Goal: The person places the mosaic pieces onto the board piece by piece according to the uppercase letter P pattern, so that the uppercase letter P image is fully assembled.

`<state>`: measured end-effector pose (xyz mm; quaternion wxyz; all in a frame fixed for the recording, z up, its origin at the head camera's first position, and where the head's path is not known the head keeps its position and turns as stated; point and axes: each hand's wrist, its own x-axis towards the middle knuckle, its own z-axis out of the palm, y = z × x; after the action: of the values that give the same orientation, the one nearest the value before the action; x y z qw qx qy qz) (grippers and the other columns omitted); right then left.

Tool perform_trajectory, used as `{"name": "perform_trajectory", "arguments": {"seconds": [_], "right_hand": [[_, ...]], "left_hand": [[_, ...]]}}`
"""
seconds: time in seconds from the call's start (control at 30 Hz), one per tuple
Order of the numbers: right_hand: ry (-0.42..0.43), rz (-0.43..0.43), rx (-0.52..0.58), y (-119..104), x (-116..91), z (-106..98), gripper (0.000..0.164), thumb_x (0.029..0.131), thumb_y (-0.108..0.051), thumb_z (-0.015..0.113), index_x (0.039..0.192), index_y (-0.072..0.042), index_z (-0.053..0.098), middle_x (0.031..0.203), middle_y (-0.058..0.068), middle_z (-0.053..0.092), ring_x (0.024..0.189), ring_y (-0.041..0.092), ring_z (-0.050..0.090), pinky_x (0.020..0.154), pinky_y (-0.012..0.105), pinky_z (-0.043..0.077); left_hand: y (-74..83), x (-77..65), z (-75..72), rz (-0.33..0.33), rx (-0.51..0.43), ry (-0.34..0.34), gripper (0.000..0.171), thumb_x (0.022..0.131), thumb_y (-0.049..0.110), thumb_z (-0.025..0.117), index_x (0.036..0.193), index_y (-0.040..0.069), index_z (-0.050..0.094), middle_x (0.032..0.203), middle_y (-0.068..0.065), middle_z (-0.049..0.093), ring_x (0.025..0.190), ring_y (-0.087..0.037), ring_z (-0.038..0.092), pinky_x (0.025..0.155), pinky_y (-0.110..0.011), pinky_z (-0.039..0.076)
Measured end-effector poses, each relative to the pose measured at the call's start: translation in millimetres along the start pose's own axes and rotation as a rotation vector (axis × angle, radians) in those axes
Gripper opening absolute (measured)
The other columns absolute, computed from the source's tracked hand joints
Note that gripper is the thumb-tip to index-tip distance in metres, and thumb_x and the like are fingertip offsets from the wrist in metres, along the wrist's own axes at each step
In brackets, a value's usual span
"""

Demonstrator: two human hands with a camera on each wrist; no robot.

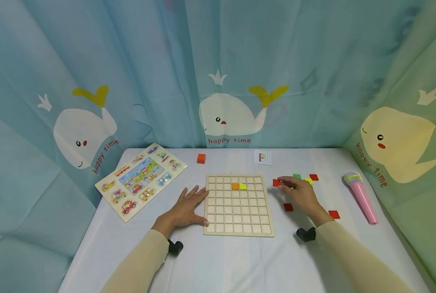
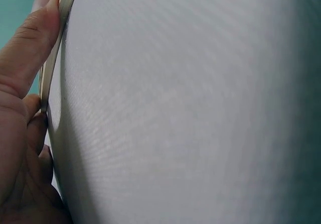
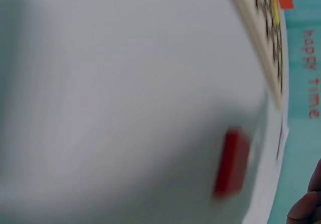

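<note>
A wooden grid board (image 1: 238, 232) lies flat on the white table, with an orange tile (image 1: 235, 186) and a yellow-green tile (image 1: 243, 186) side by side in its cells. My left hand (image 1: 184, 209) is spread at the board's left side, thumb and fingertips touching the edge; the left wrist view shows the thumb (image 2: 30, 48) against it. Right of the board, my right hand (image 1: 301, 196) pinches a red tile (image 1: 276, 182) between thumb and fingers. Below that hand lies another red tile (image 1: 288, 207). Only some fingertips (image 3: 305, 206) show in the right wrist view.
Near the right hand lie a green tile (image 1: 297, 176), a yellow tile (image 1: 309, 181) and red tiles (image 1: 334, 214). A pink microphone (image 1: 364, 201) is at the right. Behind are a patterned card (image 1: 262, 157) and red-orange block (image 1: 201, 158). A vehicle puzzle (image 1: 141, 181) lies left.
</note>
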<state>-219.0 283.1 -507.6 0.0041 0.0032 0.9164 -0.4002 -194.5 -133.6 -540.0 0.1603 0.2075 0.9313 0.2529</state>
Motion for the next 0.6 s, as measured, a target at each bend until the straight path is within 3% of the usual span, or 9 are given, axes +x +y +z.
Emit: {"name": "perform_trajectory", "arguments": {"seconds": [0.17, 0.27, 0.6], "right_hand": [[-0.023, -0.007, 0.069, -23.3, 6.8, 14.6, 0.037, 0.104, -0.017, 0.067, 0.14, -0.007, 0.068, 0.133, 0.02, 0.069, 0.118, 0.035, 0.062, 0.101, 0.046, 0.058], [-0.039, -0.031, 0.1, -37.6, 11.9, 26.6, 0.037, 0.103, -0.015, 0.068, 0.138, -0.005, 0.068, 0.132, 0.021, 0.071, 0.12, 0.036, 0.065, 0.103, 0.052, 0.058], [-0.109, -0.099, 0.16, -71.5, 22.6, 66.8, 0.031, 0.101, -0.013, 0.071, 0.131, -0.004, 0.073, 0.123, 0.019, 0.075, 0.112, 0.033, 0.07, 0.09, 0.042, 0.062]], "left_hand": [[0.4, -0.1, -0.8, 0.006, 0.007, 0.001, 0.115, 0.076, 0.057, 0.089, 0.168, 0.019, 0.032, 0.176, 0.003, 0.025, 0.166, -0.023, 0.008, 0.135, -0.048, -0.006], [0.5, -0.6, -1.9, 0.009, 0.013, 0.0, 0.115, 0.076, 0.058, 0.089, 0.168, 0.019, 0.032, 0.176, 0.003, 0.024, 0.166, -0.024, 0.008, 0.135, -0.048, -0.006], [0.3, 0.1, -0.4, 0.006, 0.008, -0.001, 0.115, 0.076, 0.057, 0.089, 0.168, 0.018, 0.032, 0.176, 0.002, 0.025, 0.166, -0.024, 0.008, 0.135, -0.048, -0.006]]}}
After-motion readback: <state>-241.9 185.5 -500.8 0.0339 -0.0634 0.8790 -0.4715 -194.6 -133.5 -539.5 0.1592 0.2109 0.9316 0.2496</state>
